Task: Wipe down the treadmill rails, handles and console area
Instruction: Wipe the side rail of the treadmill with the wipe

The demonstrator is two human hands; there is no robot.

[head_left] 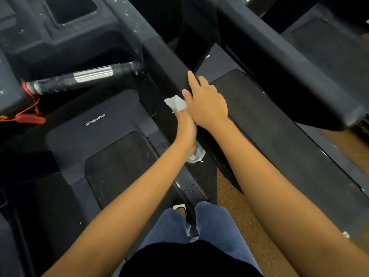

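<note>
Two forearms of ours reach down over a dusty treadmill.

Nearest, our two jean legs [209, 222] stand by one brown floor strip [239, 206]. Our left hand [185, 126] is clamped on one white crumpled wipe [176, 102], pressed to the black side rail [167, 62]; our right hand [205, 102] lies flat on that rail, fingers spread, touching the left. Beyond, one speckled handle [89, 76] with one silver band, one red safety cord [30, 117].

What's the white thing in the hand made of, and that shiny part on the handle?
The white wipe looks like thin paper or tissue: crumpled, soft edges. The shiny band on the handle looks like polished metal, since it reflects light in streaks.
</note>
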